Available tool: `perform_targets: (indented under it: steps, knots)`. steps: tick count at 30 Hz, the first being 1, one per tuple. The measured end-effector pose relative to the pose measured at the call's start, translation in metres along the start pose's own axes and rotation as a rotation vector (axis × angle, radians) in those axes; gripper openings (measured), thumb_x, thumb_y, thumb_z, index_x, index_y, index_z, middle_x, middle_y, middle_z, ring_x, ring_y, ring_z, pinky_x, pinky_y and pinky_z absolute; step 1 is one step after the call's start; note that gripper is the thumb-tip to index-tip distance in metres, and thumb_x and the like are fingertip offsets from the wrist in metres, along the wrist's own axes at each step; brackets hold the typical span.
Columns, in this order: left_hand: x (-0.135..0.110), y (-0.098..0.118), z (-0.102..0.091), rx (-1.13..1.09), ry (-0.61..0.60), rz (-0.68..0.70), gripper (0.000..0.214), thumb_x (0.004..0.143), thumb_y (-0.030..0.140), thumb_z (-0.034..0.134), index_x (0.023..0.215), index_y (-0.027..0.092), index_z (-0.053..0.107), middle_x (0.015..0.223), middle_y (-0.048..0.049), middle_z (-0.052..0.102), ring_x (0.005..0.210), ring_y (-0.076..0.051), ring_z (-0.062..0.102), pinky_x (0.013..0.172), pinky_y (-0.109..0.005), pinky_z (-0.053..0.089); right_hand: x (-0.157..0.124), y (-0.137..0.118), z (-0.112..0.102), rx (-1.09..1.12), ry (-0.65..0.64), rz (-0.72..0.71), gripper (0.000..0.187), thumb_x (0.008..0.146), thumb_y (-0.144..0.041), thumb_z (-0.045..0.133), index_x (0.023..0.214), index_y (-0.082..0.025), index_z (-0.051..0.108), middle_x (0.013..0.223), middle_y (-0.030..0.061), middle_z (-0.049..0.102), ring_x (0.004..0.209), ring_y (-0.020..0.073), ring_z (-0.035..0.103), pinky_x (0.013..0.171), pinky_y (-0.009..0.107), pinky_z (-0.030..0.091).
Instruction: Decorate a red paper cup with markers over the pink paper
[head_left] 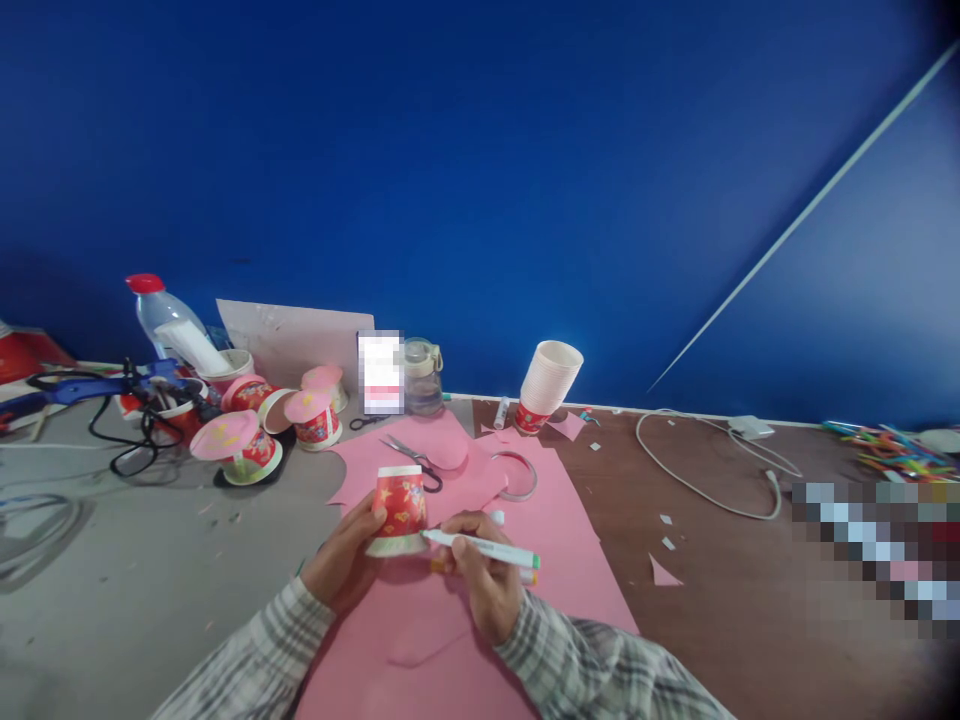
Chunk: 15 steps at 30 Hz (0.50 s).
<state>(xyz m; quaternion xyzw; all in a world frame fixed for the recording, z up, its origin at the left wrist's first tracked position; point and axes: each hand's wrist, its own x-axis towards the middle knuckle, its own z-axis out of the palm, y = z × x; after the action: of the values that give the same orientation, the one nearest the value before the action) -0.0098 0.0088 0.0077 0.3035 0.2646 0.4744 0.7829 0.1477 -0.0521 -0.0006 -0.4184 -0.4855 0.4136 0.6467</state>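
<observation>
My left hand (346,545) is closed around the side of a red patterned paper cup (401,503), which is held upside down with its wide pale rim at the bottom. In my right hand (484,580) is a white marker (495,549) with a green end. Its tip meets or nearly meets the cup's lower right edge; exact contact is too small to tell. Partly hidden by the right hand is a yellow marker (529,577). Under both hands spreads a pink paper sheet (555,530). Scissors (405,450) with dark handles lie just behind the cup.
A tape roll (534,478) rests on the paper. Behind it leans a paper cup stack (551,375). Several pink-topped cups (319,430) stand left, near a plastic bottle (169,315) and a blue glue gun (97,385). A white cable (697,505) lies right, before the blue wall (480,200).
</observation>
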Motion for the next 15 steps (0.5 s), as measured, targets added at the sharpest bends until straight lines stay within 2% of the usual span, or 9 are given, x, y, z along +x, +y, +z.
perform_targets:
  steps: [4,11,15]
  knots:
    - [0.0004,-0.0017,-0.0025,-0.016,0.013,0.007,0.032,0.066,0.019,0.059,0.096,0.011,0.064,0.075,-0.0158,0.073,0.076,-0.037,0.062,0.067,-0.047,0.049,-0.0005,-0.0045,0.0019,0.085,-0.08,0.0,0.02,0.078,-0.034,0.057,0.079,-0.016,0.066,0.051,0.0011,0.059,0.04,0.0152,0.051,0.039,0.026,0.047]
    - [-0.0001,-0.001,-0.002,-0.01,-0.001,-0.006,0.034,0.066,0.019,0.058,0.098,0.01,0.063,0.077,-0.0165,0.073,0.074,-0.036,0.062,0.062,-0.044,0.049,-0.0005,-0.0053,-0.0005,0.017,-0.134,-0.027,0.017,0.079,-0.03,0.056,0.08,-0.016,0.067,0.057,0.0025,0.062,0.043,0.0154,0.053,0.045,0.027,0.048]
    - [-0.0001,-0.0011,-0.0028,0.013,0.008,-0.013,0.034,0.067,0.02,0.057,0.099,0.009,0.062,0.08,-0.0178,0.072,0.075,-0.036,0.062,0.065,-0.044,0.049,0.0012,-0.0028,-0.0014,-0.035,-0.057,0.012,0.017,0.078,-0.03,0.057,0.081,-0.017,0.066,0.056,0.0025,0.062,0.046,0.0171,0.055,0.044,0.026,0.047]
